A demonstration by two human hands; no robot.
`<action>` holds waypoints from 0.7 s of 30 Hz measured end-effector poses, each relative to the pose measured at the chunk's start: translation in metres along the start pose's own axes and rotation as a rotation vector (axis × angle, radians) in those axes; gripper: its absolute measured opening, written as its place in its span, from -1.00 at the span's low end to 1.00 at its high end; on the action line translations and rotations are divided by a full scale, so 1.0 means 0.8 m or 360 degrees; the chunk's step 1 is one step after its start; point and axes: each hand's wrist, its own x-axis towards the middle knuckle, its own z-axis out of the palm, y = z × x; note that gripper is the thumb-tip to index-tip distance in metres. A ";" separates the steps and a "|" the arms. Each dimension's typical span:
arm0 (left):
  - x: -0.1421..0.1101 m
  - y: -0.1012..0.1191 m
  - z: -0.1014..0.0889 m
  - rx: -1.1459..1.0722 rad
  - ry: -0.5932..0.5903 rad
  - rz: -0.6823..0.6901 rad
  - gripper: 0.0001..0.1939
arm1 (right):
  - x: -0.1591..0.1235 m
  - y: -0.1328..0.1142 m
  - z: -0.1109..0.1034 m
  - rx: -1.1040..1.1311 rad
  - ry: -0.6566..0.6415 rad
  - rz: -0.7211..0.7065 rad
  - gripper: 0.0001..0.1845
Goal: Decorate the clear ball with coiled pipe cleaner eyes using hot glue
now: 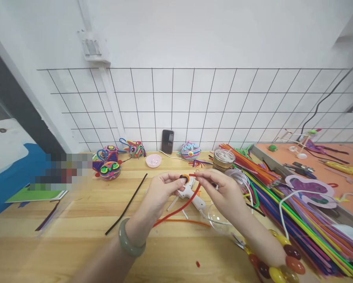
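My left hand [166,190] pinches a small coil of black and orange pipe cleaner [185,179] between thumb and fingers. Close by on its right, my right hand [223,192] grips a red pipe cleaner [191,199] near one end, the short tip pointing at the coil. The rest of the red length curves down behind my left wrist. Beneath both hands lies a white glue gun [196,199], partly covered. An orange pipe cleaner [191,222] and a black pipe cleaner [126,205] rest on the wooden table [84,224].
Bundled coloured pipe cleaners [294,220] fill the right side. Behind stand a phone [167,141], a pink dish [153,160], a round tin [224,157] and several wrapped ornaments [190,150]. A clear plastic half-ball [218,218] and scissors [238,241] lie near my right forearm.
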 end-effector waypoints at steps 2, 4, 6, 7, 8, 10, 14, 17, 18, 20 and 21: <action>-0.001 0.000 0.002 -0.0007 -0.0008 -0.0011 -0.82 | 0.000 0.002 0.001 -0.0026 -0.0009 -0.0029 -0.83; -0.002 0.000 0.005 -0.0023 -0.0007 -0.0026 -0.81 | 0.000 0.004 0.001 -0.0034 -0.0012 -0.0043 -0.83; -0.003 0.001 0.006 -0.0036 0.0008 -0.0040 -0.80 | -0.001 0.006 0.002 -0.0031 -0.0011 -0.0060 -0.83; -0.003 0.001 0.007 -0.0038 0.0015 -0.0045 -0.79 | -0.001 0.007 0.002 -0.0028 -0.0012 -0.0074 -0.83; -0.003 0.001 0.008 -0.0035 0.0022 -0.0049 -0.78 | -0.001 0.008 0.002 -0.0026 -0.0013 -0.0088 -0.83; -0.003 0.002 0.009 -0.0022 0.0027 -0.0054 -0.77 | -0.001 0.010 0.003 -0.0024 -0.0021 -0.0118 -0.82; -0.003 0.003 0.013 0.0013 0.0030 -0.0030 -0.78 | -0.002 0.013 0.004 -0.0023 -0.0040 -0.0150 -0.80; -0.003 0.003 0.014 0.0037 0.0031 -0.0020 -0.80 | -0.002 0.014 0.004 -0.0026 -0.0057 -0.0151 -0.80; -0.003 0.003 0.014 0.0045 0.0033 -0.0018 -0.80 | -0.002 0.013 0.004 -0.0023 -0.0065 -0.0150 -0.80; -0.003 0.003 0.014 0.0065 0.0034 -0.0016 -0.80 | -0.002 0.012 0.004 -0.0015 -0.0076 -0.0148 -0.81; -0.003 0.003 0.014 0.0073 0.0036 -0.0017 -0.80 | -0.002 0.012 0.004 -0.0012 -0.0081 -0.0146 -0.81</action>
